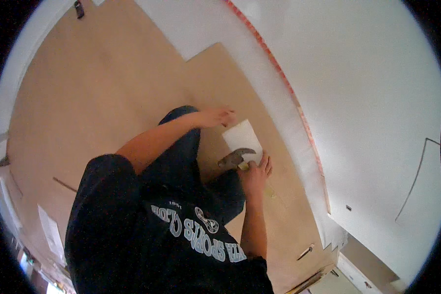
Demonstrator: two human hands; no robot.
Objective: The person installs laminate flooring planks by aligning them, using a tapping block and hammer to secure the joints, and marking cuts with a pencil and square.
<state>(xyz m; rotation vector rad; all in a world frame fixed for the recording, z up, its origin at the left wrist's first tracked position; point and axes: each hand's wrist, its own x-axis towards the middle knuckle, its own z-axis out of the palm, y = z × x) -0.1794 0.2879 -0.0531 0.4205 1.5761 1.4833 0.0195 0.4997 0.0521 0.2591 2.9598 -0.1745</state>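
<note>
My right hand [257, 172] grips a claw hammer [234, 158] close to its dark metal head, with a bit of yellowish handle showing beside the fingers. The hammer head lies over the lower part of a white rectangular piece [241, 134] in front of my knees. At the far left corner of that piece is my left hand [216, 117], its fingers curled together. Whatever those fingers hold, if anything, is too small and blurred to make out.
Tan sheeting [108, 73] covers the floor around me, bordered on the right by a pale stepped strip [279, 93]. Red-marked edging [264, 44] follows the white wall [357, 98]. A small tool [305, 252] lies at lower right, a dark object [79, 9] at far left.
</note>
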